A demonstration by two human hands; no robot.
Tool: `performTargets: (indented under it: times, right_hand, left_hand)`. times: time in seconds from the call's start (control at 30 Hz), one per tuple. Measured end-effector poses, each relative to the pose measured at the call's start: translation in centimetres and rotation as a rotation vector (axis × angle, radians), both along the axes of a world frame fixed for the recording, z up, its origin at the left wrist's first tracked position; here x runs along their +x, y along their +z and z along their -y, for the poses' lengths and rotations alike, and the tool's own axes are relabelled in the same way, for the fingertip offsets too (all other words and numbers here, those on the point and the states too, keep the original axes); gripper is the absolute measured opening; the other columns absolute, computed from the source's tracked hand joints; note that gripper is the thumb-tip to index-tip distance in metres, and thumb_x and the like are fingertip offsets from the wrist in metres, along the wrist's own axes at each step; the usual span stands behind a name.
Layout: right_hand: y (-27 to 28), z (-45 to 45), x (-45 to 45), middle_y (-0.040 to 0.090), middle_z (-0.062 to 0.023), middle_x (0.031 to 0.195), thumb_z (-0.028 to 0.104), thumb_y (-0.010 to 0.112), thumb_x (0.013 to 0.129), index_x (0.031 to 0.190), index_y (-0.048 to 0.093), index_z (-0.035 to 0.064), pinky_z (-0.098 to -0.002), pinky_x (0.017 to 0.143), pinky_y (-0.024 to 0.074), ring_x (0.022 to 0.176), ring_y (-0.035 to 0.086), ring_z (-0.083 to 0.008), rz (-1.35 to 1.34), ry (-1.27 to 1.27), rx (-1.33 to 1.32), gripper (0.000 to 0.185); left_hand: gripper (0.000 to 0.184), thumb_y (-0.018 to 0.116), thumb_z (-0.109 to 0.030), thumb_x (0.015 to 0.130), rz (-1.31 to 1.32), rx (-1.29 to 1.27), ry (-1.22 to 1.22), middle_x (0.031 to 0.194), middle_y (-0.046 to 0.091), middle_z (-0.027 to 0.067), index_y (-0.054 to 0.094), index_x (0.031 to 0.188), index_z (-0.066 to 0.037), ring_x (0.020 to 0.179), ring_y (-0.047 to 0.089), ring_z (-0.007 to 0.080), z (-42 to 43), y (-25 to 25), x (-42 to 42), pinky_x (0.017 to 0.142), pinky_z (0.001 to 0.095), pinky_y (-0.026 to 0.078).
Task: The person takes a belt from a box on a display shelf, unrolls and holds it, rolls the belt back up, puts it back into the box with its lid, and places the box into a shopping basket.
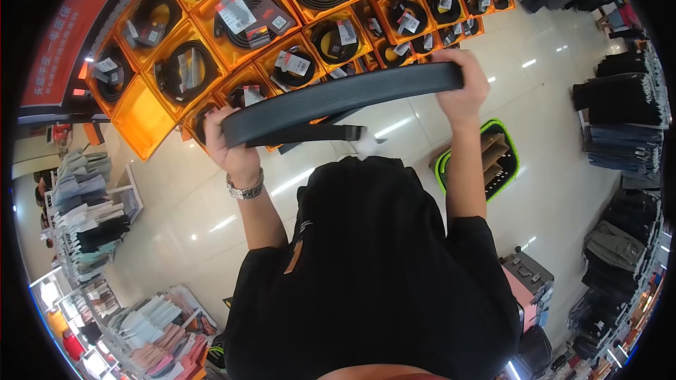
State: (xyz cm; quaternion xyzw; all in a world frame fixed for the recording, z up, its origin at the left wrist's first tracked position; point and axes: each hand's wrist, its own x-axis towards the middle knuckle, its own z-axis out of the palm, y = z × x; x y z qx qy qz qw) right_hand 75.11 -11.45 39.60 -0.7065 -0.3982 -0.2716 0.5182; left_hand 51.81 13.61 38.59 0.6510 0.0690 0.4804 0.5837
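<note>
A black leather belt point(338, 96) is stretched in front of my chest, bowed slightly upward in the middle. My left hand point(231, 151), with a metal watch point(246, 184) on its wrist, is closed around the belt's left bend. At the other side, my right hand point(462, 88) grips the belt's right end. A narrower length of the belt point(310, 133) hangs below the main strip, and a whitish blurred tag point(367, 145) shows near its end.
Orange satin-lined boxes point(144, 118) with coiled, tagged belts fill the display ahead. A green-rimmed black basket point(512, 142) stands on the floor at right. Clothes racks point(616, 98) line the right, folded clothes point(151, 331) the left. A pink suitcase point(520, 294) is behind right.
</note>
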Motion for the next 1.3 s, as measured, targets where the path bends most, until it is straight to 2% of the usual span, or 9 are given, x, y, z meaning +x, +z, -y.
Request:
performTargets:
  times: [0.17, 0.3, 0.47, 0.57, 0.67, 0.8, 1.03, 1.1, 1.3]
  right_hand:
    - [-0.8, 2.1, 1.1, 0.061, -0.0065, 0.078, -0.017, 0.058, 0.067, 0.090, 0.059, -0.0011, -0.0231, 0.070, 0.0473, 0.074, 0.060, -0.0134, -0.142, -0.070, 0.187, 0.028]
    - [0.1, 1.6, -0.1, 0.061, -0.0073, 0.079, -0.018, 0.054, 0.067, 0.089, 0.058, -0.0014, -0.0221, 0.070, 0.0450, 0.073, 0.058, -0.0133, -0.164, -0.030, 0.162, 0.029]
    - [1.2, -1.1, -2.4, 0.061, -0.0086, 0.077, -0.015, 0.056, 0.061, 0.086, 0.061, -0.0005, -0.0248, 0.065, 0.0448, 0.069, 0.058, -0.0174, -0.057, 0.117, 0.079, 0.029]
    - [1.8, -2.5, -3.5, 0.057, -0.0105, 0.072, -0.007, 0.064, 0.047, 0.086, 0.063, 0.0023, -0.0308, 0.057, 0.0449, 0.063, 0.056, -0.0267, 0.025, 0.184, 0.026, 0.040]
    - [2.3, -3.1, -3.0, 0.054, -0.0086, 0.068, -0.002, 0.070, 0.050, 0.087, 0.063, 0.0030, -0.0318, 0.051, 0.0434, 0.059, 0.055, -0.0241, 0.266, 0.171, -0.040, 0.038]
    - [1.5, -2.0, -2.2, 0.057, -0.0084, 0.070, -0.003, 0.069, 0.050, 0.087, 0.063, 0.0036, -0.0326, 0.054, 0.0450, 0.062, 0.057, -0.0256, 0.231, 0.152, -0.109, 0.039]
    - [-0.6, 2.8, 0.5, 0.061, -0.0067, 0.075, -0.014, 0.058, 0.064, 0.089, 0.062, 0.0018, -0.0247, 0.064, 0.0475, 0.069, 0.061, -0.0163, -0.007, -0.040, -0.054, 0.030]
    - [-0.7, 3.4, 0.8, 0.061, -0.0057, 0.077, -0.016, 0.053, 0.067, 0.087, 0.061, -0.0011, -0.0231, 0.071, 0.0471, 0.074, 0.060, -0.0141, -0.231, -0.044, 0.111, 0.026]
    - [0.2, 2.2, -0.5, 0.060, -0.0057, 0.081, -0.016, 0.048, 0.069, 0.089, 0.059, -0.0029, -0.0222, 0.074, 0.0456, 0.077, 0.058, -0.0129, -0.293, -0.117, 0.279, 0.026]
  left_hand:
    - [0.010, 0.054, -0.001, 0.081, -0.036, -0.009, 0.060, 0.085, 0.055, 0.0044, 0.055, 0.092, 0.002, 0.082, 0.050, 0.0119, -1.5, -0.7, -1.4, 0.087, 0.0265, 0.038]
    - [0.019, 0.056, 0.009, 0.075, -0.266, 0.087, 0.167, 0.085, 0.055, 0.0019, 0.055, 0.091, 0.000, 0.080, 0.052, 0.0084, -0.1, -0.3, -0.9, 0.079, 0.0223, 0.042]
    - [0.036, 0.054, 0.009, 0.059, -0.440, 0.415, 0.135, 0.081, 0.058, 0.0067, 0.058, 0.093, -0.002, 0.072, 0.057, 0.0154, 3.0, 2.3, 1.4, 0.068, 0.0243, 0.044]
    - [0.028, 0.055, 0.006, 0.063, -0.406, 0.463, 0.114, 0.077, 0.058, 0.0079, 0.059, 0.090, -0.001, 0.070, 0.057, 0.0175, 4.1, 3.7, 2.0, 0.068, 0.0251, 0.045]
    - [0.023, 0.053, 0.007, 0.069, -0.197, 0.364, 0.187, 0.077, 0.058, 0.0074, 0.059, 0.090, 0.002, 0.072, 0.056, 0.0147, 3.0, 3.9, 1.5, 0.069, 0.0235, 0.044]
    - [0.020, 0.049, 0.003, 0.075, -0.091, 0.182, 0.292, 0.084, 0.059, 0.0069, 0.059, 0.092, 0.005, 0.077, 0.055, 0.0140, 0.9, 2.9, -0.7, 0.073, 0.0238, 0.045]
    - [0.020, 0.044, -0.001, 0.078, -0.007, -0.040, 0.349, 0.080, 0.059, 0.0058, 0.058, 0.091, 0.004, 0.070, 0.055, 0.0108, -2.0, 0.5, -4.2, 0.067, 0.0207, 0.044]
    - [0.015, 0.045, 0.001, 0.083, 0.079, -0.109, 0.305, 0.075, 0.055, 0.0025, 0.058, 0.092, 0.001, 0.058, 0.043, 0.0054, -2.0, 0.3, -4.1, 0.053, 0.0174, 0.034]
    - [0.027, 0.052, 0.011, 0.073, -0.235, 0.069, 0.200, 0.088, 0.059, 0.0046, 0.058, 0.099, 0.003, 0.080, 0.057, 0.0106, 0.9, 0.3, -1.9, 0.074, 0.0219, 0.046]
